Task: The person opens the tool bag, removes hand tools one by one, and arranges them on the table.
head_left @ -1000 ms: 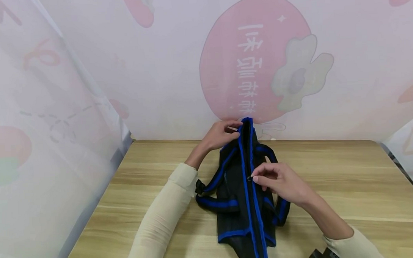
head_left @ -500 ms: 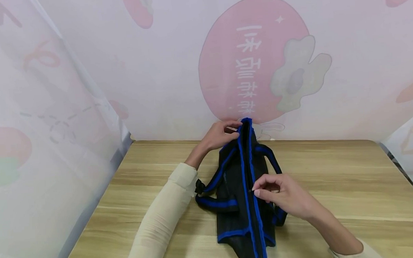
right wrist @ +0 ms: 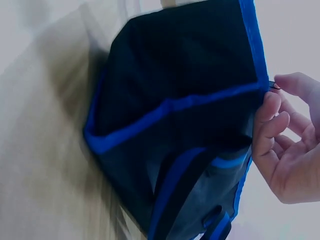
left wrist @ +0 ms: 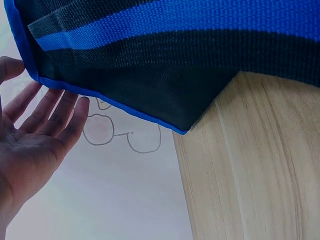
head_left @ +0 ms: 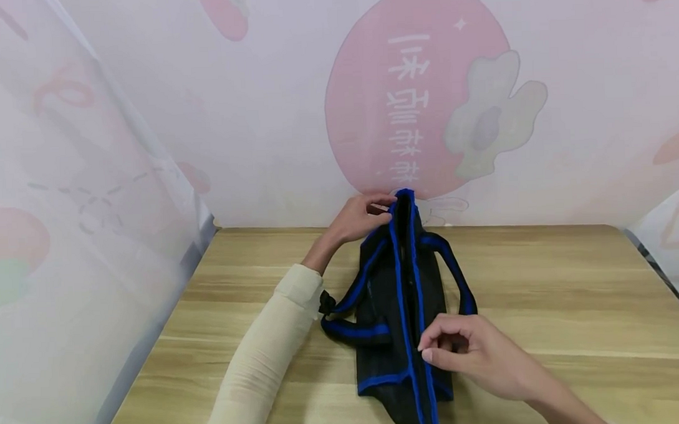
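Nearest us we list one pale sleeve point(head_left: 260, 358) on the left arm, and one black bag point(head_left: 384, 304) with blue trim, set lengthwise on the desk point(head_left: 544, 280), its near end reaching the bottom of the head view. Over its near half, we record the right hand point(head_left: 479, 354), thumb and forefinger pinching a small dark zipper pull point(right wrist: 273, 85) at the blue-edged seam, which gapes beyond it. Further along: two blue-striped straps, the left strap point(head_left: 370, 276) touching or close to the sleeve cuff, the right strap point(head_left: 452, 270) looping outward. At the bag's far end we enter the left hand point(head_left: 356, 219), gripping the blue edge between thumb and fingers. Last, behind the desk, one printed backdrop point(head_left: 258, 134) with a pink circle point(head_left: 360, 99) and grey flower point(head_left: 510, 128).
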A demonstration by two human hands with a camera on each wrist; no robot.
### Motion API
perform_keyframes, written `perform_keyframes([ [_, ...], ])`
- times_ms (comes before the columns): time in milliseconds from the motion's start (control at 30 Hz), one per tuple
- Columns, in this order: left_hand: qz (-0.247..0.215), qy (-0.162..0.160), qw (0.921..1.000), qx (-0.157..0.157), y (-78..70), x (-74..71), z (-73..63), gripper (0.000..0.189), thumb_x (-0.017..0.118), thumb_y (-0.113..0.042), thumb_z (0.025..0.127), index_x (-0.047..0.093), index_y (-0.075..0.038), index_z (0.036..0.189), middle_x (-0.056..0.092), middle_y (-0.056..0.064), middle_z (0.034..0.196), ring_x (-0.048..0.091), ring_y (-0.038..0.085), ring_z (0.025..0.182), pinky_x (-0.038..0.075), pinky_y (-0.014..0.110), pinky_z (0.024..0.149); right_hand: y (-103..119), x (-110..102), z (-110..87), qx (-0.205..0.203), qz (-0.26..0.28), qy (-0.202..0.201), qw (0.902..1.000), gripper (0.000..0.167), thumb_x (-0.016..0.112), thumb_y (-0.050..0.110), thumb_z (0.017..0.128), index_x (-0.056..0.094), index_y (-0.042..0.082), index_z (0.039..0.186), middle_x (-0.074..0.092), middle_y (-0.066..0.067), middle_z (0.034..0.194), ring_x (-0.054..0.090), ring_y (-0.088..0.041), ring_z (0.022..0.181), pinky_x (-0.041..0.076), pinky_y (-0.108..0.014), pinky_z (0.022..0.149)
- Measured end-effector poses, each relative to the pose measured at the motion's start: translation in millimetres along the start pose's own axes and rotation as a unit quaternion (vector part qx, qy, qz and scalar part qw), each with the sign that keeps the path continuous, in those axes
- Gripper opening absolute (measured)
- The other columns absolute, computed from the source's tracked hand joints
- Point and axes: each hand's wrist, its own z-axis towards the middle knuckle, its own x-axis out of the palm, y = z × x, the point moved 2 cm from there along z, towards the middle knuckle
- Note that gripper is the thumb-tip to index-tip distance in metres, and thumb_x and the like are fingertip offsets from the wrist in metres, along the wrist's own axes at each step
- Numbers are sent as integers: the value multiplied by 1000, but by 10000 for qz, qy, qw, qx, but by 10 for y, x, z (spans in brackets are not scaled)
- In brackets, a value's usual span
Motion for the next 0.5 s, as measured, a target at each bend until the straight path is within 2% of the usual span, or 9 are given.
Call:
perform_keyframes([
  [133,36,-18,10000,44,0,-11,11,44,66,-19,102,67,-8,145,66,13,149,71,31,126,59,42,111,18,56,-77,1,-1,42,10000,6,69,15,105,75,17,105,66,-1,93,62,-15,78,53,-24,63],
  [333,27,-9,10000,68,-10,-13,6,45,66,-19,102,66,-7,146,66,14,149,71,31,126,59,43,111,19,126,-164,-334,-44,60,9994,9,69,11,104,75,17,105,66,-3,91,62,-12,79,53,-24,62],
  [500,-23,-21,10000,88,-22,-12,-15,45,66,-19,103,65,-7,146,65,15,149,71,32,126,59,43,111,17,159,-201,-417,-83,40,9991,10,69,11,104,76,19,105,67,0,93,64,-10,80,55,-24,64],
])
